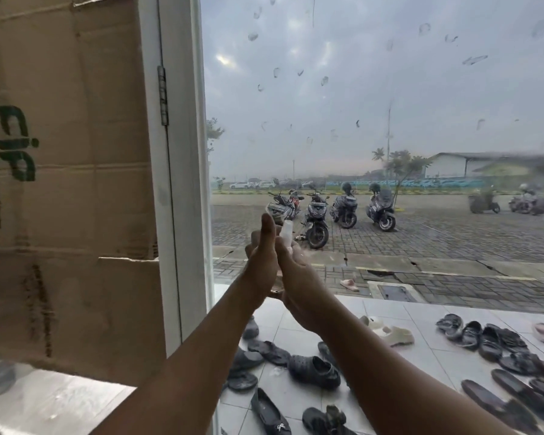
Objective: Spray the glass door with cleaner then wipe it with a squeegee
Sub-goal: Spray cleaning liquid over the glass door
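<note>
Both hands are holding the bottle [285,232] up just short of the door [390,105], nozzle end up, likely so the spray is landing on the smudges [324,80] at close range. Right hand [299,277] is wrapping round the bottle body. Left hand [261,265] is bracing the other side, fingers curling behind, thumb pointing straight up. Can't tell which finger is working the nozzle.

- i'm looking out from a building's entrance: a glass door [390,89] in a white frame [182,183] with a hinge [163,95].
- sandals and shoes [314,370] lie scattered on the tiled porch [421,356] outside.
- beyond, scooters [316,224] stand parked on a brick-paved lot [453,233].
</note>
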